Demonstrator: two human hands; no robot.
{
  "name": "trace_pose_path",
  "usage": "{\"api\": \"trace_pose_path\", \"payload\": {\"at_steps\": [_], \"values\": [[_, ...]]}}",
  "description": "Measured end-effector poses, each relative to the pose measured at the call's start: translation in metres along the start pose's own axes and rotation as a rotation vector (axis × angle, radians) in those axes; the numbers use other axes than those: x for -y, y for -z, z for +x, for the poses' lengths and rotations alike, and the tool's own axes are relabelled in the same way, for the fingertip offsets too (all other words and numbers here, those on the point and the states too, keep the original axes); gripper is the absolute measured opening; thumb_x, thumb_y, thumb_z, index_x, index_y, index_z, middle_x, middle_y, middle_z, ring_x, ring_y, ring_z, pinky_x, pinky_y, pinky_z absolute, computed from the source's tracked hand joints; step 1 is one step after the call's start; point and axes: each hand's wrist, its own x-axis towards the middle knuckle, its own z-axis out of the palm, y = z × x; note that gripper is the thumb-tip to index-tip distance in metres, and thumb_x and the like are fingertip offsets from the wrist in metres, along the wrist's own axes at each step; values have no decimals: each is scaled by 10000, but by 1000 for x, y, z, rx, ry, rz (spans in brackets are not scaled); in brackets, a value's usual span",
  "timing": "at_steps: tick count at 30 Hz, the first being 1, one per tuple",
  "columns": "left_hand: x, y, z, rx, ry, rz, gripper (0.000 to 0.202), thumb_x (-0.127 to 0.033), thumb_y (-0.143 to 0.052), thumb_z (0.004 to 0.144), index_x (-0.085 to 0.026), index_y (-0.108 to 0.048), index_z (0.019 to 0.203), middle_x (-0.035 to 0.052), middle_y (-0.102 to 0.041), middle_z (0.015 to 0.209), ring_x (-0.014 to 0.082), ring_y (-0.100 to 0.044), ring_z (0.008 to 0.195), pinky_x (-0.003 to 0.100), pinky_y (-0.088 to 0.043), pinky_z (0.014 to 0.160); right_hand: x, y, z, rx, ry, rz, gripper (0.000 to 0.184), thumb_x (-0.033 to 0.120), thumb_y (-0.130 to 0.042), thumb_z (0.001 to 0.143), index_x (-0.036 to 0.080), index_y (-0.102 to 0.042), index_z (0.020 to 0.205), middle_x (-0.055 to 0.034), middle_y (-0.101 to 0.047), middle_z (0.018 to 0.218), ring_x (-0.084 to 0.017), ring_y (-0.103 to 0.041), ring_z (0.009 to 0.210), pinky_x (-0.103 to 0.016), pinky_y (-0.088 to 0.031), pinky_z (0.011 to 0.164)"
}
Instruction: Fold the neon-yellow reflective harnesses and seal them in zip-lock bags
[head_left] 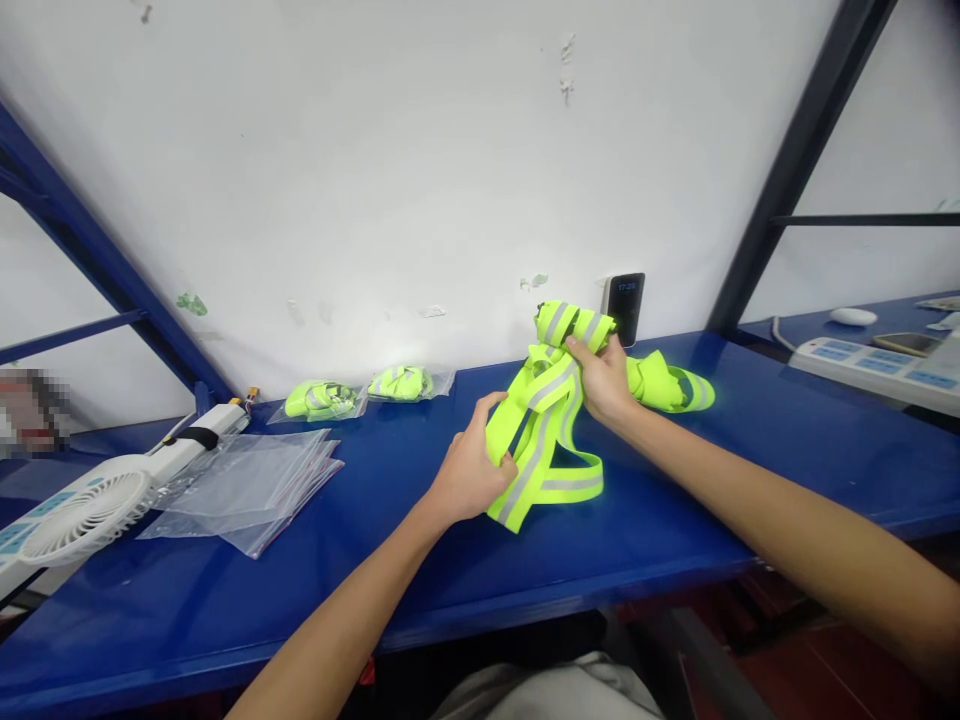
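A neon yellow strap vest with grey reflective bands (546, 440) lies on the blue bench (675, 500), partly lifted. My left hand (471, 470) grips its lower straps, fingers closed round them. My right hand (604, 378) pinches the upper straps just below a rolled bundle of the same vest material (571, 324). More neon strap (670, 385) lies to the right of my right hand.
A stack of clear plastic bags (251, 480) lies at the left, with two bagged neon vests (322, 400) (405, 383) behind it by the wall. A white fan (82, 510) sits far left. A phone (625, 305) leans on the wall. A power strip (874, 365) lies at right.
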Motion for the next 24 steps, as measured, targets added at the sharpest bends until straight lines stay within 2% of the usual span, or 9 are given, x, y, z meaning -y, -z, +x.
{"api": "trace_pose_path", "payload": {"at_steps": [3,5,7,8,11,14,17,20,24], "values": [[-2,3,-2,-83,-84,105,471,-200,-551,821,-290,-508,1282,52,-633,1096,224,-643,925,385,-522,817,1,4,5,-69,-9,47,374,302,-775,698,271,-582,1017,-29,-699,1153,-234,-673,1046,-411,-549,927],[-5,0,-2,-251,-134,266,303,-215,-588,807,-253,-628,1105,89,-560,1237,276,-580,1105,446,-479,927,3,3,4,-84,-24,75,387,285,-775,698,278,-585,1035,-26,-692,1181,-230,-668,1062,-409,-544,944],[-11,-5,1,-398,-147,334,192,-247,-573,834,-224,-656,1006,100,-553,1230,271,-572,1104,434,-471,932,4,0,-1,-63,-57,76,388,289,-762,717,284,-588,1063,-28,-690,1193,-231,-666,1072,-416,-544,946],[-15,-9,4,-418,-120,327,170,-266,-542,860,-214,-655,977,94,-585,1163,246,-600,1037,400,-487,893,4,-2,-3,-48,-69,68,390,297,-757,725,285,-588,1077,-29,-692,1191,-231,-668,1066,-419,-547,941],[-23,-22,17,-260,69,338,210,-346,-499,891,-201,-647,927,70,-661,963,216,-651,861,337,-504,761,4,-6,-9,-35,-44,59,411,312,-762,725,257,-589,1093,-45,-703,1158,-240,-678,1037,-427,-556,919],[-24,-28,27,-91,169,492,250,-395,-549,852,-189,-646,954,82,-694,953,262,-669,853,353,-499,713,3,-7,-9,-42,1,57,412,318,-769,721,234,-594,1083,-52,-712,1119,-246,-680,1028,-431,-558,910],[-22,-23,23,-18,100,615,213,-317,-472,902,-194,-643,927,73,-699,923,250,-668,817,342,-483,667,0,-2,0,-59,9,52,406,310,-772,714,237,-597,1073,-45,-714,1102,-240,-686,1010,-431,-562,900],[-22,-10,4,37,-18,705,268,-210,-377,939,-187,-639,888,79,-683,860,245,-639,844,341,-470,683,-3,3,11,-114,36,64,399,292,-777,695,245,-599,1049,-32,-715,1090,-226,-692,987,-422,-570,891],[-14,9,-20,-20,-160,631,268,-171,-363,945,-168,-625,889,100,-655,951,243,-572,929,361,-447,783,-5,4,13,-118,-39,108,400,259,-791,672,243,-598,1021,-30,-718,1075,-218,-699,968,-406,-578,876]]}}
